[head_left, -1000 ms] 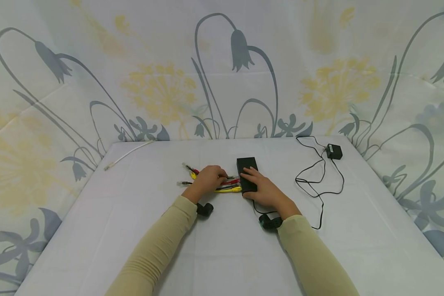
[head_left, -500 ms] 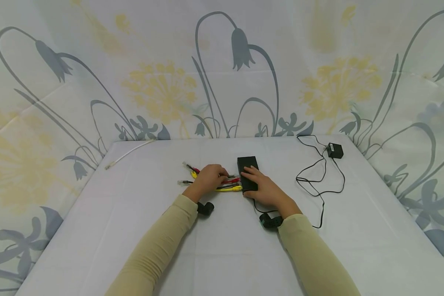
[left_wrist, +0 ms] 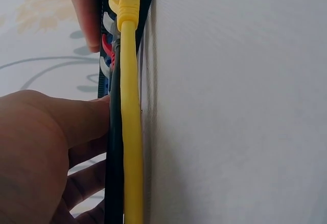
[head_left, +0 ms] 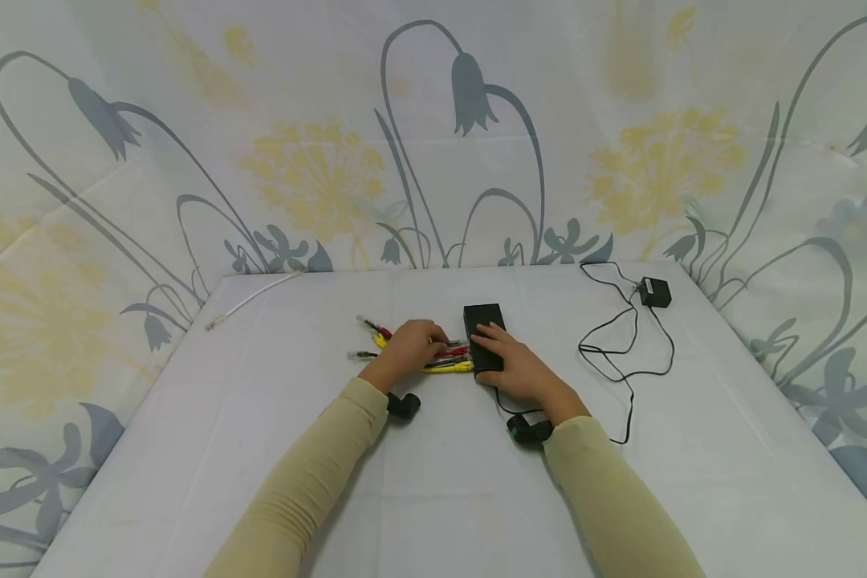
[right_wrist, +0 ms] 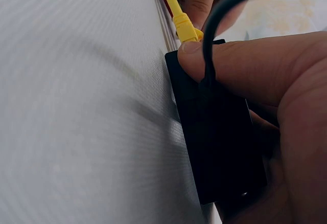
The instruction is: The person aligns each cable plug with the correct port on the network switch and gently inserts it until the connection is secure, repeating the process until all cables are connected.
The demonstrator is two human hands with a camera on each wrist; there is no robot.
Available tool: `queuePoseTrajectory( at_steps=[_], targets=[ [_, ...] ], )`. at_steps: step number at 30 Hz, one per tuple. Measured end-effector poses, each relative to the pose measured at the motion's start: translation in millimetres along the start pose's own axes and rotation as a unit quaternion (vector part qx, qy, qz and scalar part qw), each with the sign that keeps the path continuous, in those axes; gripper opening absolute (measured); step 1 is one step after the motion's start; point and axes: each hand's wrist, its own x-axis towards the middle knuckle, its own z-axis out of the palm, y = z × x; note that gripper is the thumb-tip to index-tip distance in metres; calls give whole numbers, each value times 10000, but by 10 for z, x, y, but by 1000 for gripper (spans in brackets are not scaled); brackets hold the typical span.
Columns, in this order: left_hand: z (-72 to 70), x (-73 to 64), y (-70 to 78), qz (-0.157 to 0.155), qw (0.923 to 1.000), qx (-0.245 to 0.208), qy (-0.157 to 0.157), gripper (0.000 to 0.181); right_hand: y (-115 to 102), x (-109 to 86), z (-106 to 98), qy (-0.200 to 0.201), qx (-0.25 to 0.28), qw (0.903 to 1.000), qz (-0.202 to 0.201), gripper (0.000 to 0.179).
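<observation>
A black network switch point(head_left: 480, 315) lies on the table with several network cables in its left side. My right hand point(head_left: 513, 365) holds it, fingers across the top and thumb on the near end, beside the black power lead point(right_wrist: 207, 50). My left hand point(head_left: 407, 351) pinches the farthest network cable near its grey plug point(head_left: 453, 343); the fingertips are partly hidden. Nearer me, a yellow network cable point(left_wrist: 131, 106) sits in a port. A black cable point(left_wrist: 114, 147) runs alongside it, and a red plug point(head_left: 457, 352) is between them and the grey one.
Loose cable ends with clear plugs point(head_left: 361, 355) lie left of my left hand. A white network cable point(head_left: 253, 299) rests at the back left. At the back right is a black power adapter point(head_left: 654, 292), its thin cord point(head_left: 624, 373) looped on the white table point(head_left: 433, 498).
Hardly anything differs. Both hands keep their places on the cable and the switch; the whole view has shifted very slightly.
</observation>
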Motion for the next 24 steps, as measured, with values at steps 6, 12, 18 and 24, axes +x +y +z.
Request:
queuePoseTrajectory(
  at_steps=[6, 12, 18, 24],
  targets=[
    [-11, 5, 15, 25, 10000, -46, -43, 18, 1, -3, 0, 28, 27, 10000, -23, 65],
    [-9, 12, 27, 88, 9998, -140, -71, 18, 3, 0, 4, 5, -13, 10000, -4, 65],
    [0, 25, 37, 183, 9998, -96, -6, 18, -21, -6, -7, -6, -1, 10000, 13, 65],
    [1, 25, 52, 201, 9998, -68, 31, 18, -47, -9, -9, -11, 1, 10000, 77, 65]
  ],
)
